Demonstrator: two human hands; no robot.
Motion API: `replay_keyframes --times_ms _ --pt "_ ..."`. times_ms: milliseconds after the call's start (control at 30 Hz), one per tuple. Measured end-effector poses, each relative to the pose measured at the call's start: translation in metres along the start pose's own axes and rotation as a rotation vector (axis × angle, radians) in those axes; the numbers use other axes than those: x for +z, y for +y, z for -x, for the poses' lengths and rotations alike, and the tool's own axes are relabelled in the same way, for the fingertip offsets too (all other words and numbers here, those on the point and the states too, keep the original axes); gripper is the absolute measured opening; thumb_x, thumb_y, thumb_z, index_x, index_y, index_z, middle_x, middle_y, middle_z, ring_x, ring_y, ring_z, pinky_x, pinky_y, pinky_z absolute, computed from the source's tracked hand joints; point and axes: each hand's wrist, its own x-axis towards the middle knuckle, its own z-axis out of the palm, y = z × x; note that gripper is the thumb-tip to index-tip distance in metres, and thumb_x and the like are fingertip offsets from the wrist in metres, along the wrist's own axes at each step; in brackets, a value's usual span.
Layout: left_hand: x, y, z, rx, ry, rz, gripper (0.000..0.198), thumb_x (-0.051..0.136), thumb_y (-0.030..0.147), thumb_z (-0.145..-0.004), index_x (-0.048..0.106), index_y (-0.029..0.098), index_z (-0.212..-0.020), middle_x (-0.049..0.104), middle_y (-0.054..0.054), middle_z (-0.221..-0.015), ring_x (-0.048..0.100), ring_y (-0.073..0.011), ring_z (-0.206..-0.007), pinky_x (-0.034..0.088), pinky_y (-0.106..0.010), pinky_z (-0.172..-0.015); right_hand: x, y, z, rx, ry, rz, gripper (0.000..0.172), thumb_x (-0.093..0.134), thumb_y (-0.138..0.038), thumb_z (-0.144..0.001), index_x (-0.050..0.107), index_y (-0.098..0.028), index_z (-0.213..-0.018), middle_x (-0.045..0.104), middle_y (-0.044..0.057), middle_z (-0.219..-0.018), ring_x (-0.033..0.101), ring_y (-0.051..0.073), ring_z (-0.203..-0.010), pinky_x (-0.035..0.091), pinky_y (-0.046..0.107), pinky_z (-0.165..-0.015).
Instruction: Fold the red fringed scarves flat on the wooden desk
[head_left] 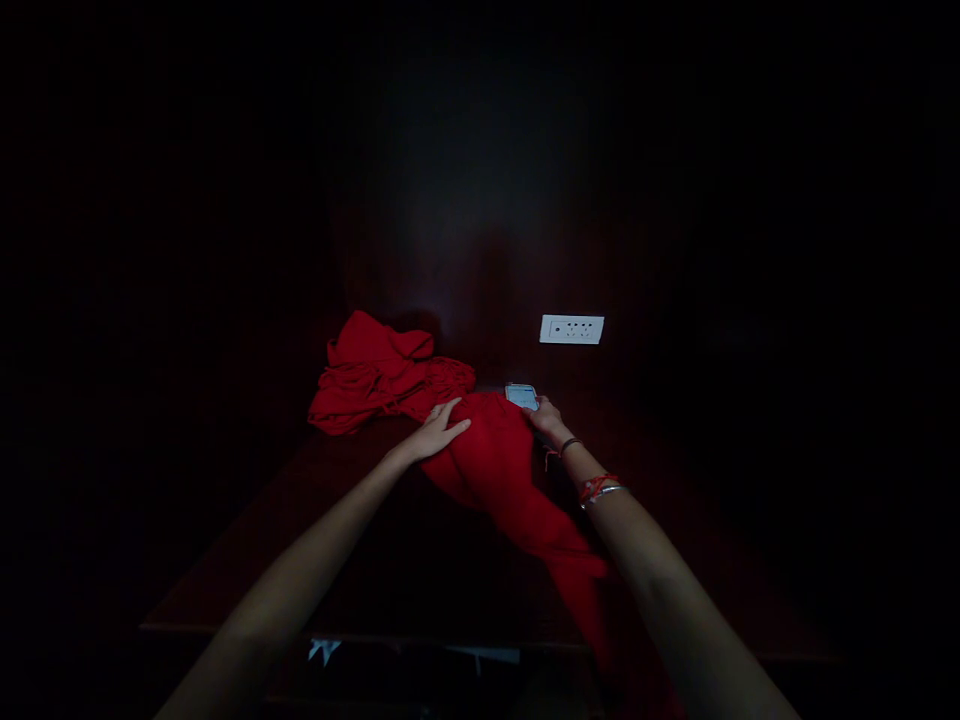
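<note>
A long red cloth (499,460) lies across the dark table, with its lower end hanging over the front edge at the right. My left hand (437,437) rests on the cloth, fingers spread and thumb apart. At the cloth's far right side, my right hand (546,416) is closed around the near corner of a white-edged phone (523,396) with a pale, lit screen. What the screen says is too small to read. Bangles and a red thread are on my right wrist. Farther left, a crumpled heap of red cloth (371,375) joins the stretch under my left hand.
The dark tabletop (360,540) runs back to a dark wall bearing a white socket plate (571,330). Below the table's front edge, pale scraps (324,651) show on a lower level. Most of the surroundings are too dark to make out.
</note>
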Motion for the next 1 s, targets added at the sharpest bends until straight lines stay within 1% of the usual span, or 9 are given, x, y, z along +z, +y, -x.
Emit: replay_keyframes --times_ms 133,267,400,533,600,667,833,900,1000 --pt "0.012 -0.024 0.015 -0.108 -0.099 0.038 0.067 0.039 0.049 -0.074 0.021 0.011 -0.126 0.032 -0.017 -0.125 0.028 -0.0237 -0.117 0.025 -0.036 -0.094 -0.014 0.004 0.04 -0.029 -0.069 -0.066 0.048 0.049 -0.033 -0.072 0.041 -0.011 -0.114 0.051 0.012 -0.108 0.051 0.016 -0.094 0.039 0.027 -0.079" --pt "0.013 -0.027 0.023 -0.106 -0.062 0.042 0.064 0.04 0.046 -0.075 0.023 0.011 -0.125 0.035 -0.015 -0.124 0.031 -0.0241 -0.115 0.026 -0.037 -0.093 -0.04 0.013 0.116 -0.26 -0.4 -0.159 0.071 0.053 -0.047 -0.065 0.03 -0.014 -0.124 0.034 0.012 -0.126 0.033 0.021 -0.113 0.026 0.035 -0.094" --pt "0.001 -0.009 0.01 0.145 0.03 0.026 0.055 0.034 0.042 -0.079 0.023 0.016 -0.126 0.03 -0.01 -0.128 0.026 -0.0189 -0.118 0.021 -0.034 -0.097 -0.07 0.027 0.182 -0.262 -0.638 0.029 0.094 0.059 -0.052 -0.056 0.016 -0.015 -0.13 0.022 0.012 -0.133 0.019 0.026 -0.12 0.02 0.038 -0.097" --pt "0.002 -0.002 -0.02 0.403 -0.194 -0.075 0.038 0.031 0.036 -0.081 0.045 0.018 -0.112 0.027 -0.008 -0.129 0.027 -0.0181 -0.117 0.022 -0.032 -0.096 -0.078 0.032 0.21 -0.198 -0.587 0.178 0.087 0.061 -0.046 -0.055 0.025 -0.015 -0.128 0.021 0.013 -0.133 0.021 0.029 -0.119 0.022 0.038 -0.096" --pt "0.006 -0.005 -0.033 0.444 -0.268 -0.13 0.033 0.034 0.035 -0.079 0.056 0.015 -0.094 0.037 -0.01 -0.121 0.034 -0.0191 -0.111 0.025 -0.031 -0.094 -0.079 0.034 0.209 -0.214 -0.476 0.164 0.059 0.055 -0.039 -0.065 0.043 -0.015 -0.117 0.035 0.013 -0.126 0.035 0.026 -0.112 0.028 0.036 -0.092" --pt "0.004 -0.008 -0.042 0.436 -0.205 -0.135 0.031 0.036 0.036 -0.078 0.057 0.013 -0.081 0.044 -0.01 -0.114 0.038 -0.0194 -0.106 0.027 -0.031 -0.092 -0.085 0.041 0.197 -0.205 -0.399 0.058 0.035 0.044 -0.035 -0.073 0.057 -0.014 -0.098 0.053 0.011 -0.106 0.049 0.023 -0.096 0.035 0.034 -0.084" --pt "-0.032 0.009 -0.045 0.286 0.039 0.009 0.042 0.024 0.043 -0.081 0.053 0.014 -0.077 0.056 -0.004 -0.08 0.051 -0.0145 -0.077 0.039 -0.026 -0.072 -0.129 0.073 0.135 0.001 -0.484 -0.402 0.038 0.045 -0.043 -0.073 0.056 -0.014 -0.093 0.062 0.007 -0.085 0.057 0.018 -0.077 0.044 0.029 -0.067" --pt "-0.045 0.021 -0.043 0.258 0.059 -0.012 0.044 0.024 0.047 -0.08 0.051 0.014 -0.075 0.055 -0.002 -0.072 0.051 -0.0133 -0.069 0.04 -0.024 -0.065 -0.141 0.081 0.106 0.052 -0.467 -0.331 0.037 0.048 -0.043 -0.07 0.057 -0.013 -0.09 0.063 0.006 -0.083 0.056 0.017 -0.076 0.044 0.027 -0.066" --pt "-0.046 0.027 -0.042 0.192 0.06 -0.184 0.041 0.029 0.048 -0.079 0.052 0.014 -0.078 0.056 -0.003 -0.074 0.052 -0.0156 -0.071 0.039 -0.025 -0.066 -0.136 0.081 0.07 0.036 -0.44 0.109 0.03 0.049 -0.037 -0.071 0.06 -0.012 -0.084 0.063 0.006 -0.08 0.056 0.017 -0.075 0.043 0.025 -0.064"
